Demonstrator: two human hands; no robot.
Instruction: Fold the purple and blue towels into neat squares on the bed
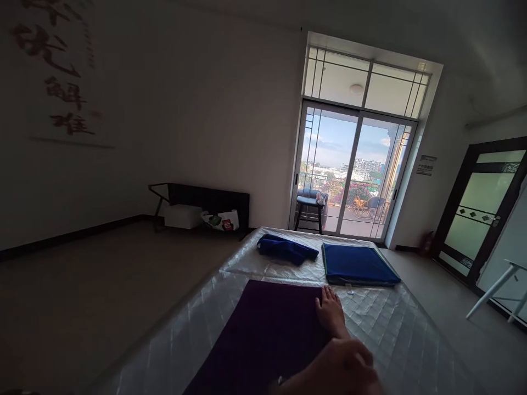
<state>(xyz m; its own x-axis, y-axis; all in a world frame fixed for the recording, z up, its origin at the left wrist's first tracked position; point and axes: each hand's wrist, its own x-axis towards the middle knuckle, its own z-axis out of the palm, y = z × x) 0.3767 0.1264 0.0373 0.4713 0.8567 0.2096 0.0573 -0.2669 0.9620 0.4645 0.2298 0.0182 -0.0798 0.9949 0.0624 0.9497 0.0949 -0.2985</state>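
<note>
A dark purple folded cloth (272,323) lies on a bed's plastic-covered quilted mattress (382,318). My right hand (330,310) rests flat on the cloth's far right corner, palm down and fingers stretched forward. Closer to me, my left hand (340,365) reaches in from the lower left, over the cloth's right side. Its fingers are curled, and what they hold, if anything, is hidden. Part of my right forearm is covered by that left hand. Beyond the purple cloth lie a neatly folded blue cloth (358,263) with a green edge and a loosely bunched blue cloth (286,249).
A black bench-like frame (209,197) stands by the wall, with a white box (183,216) and a printed bag (222,220) at it. Behind the bed are glass sliding doors (349,170) and a dark stool (309,211). A white stool (498,288) stands right.
</note>
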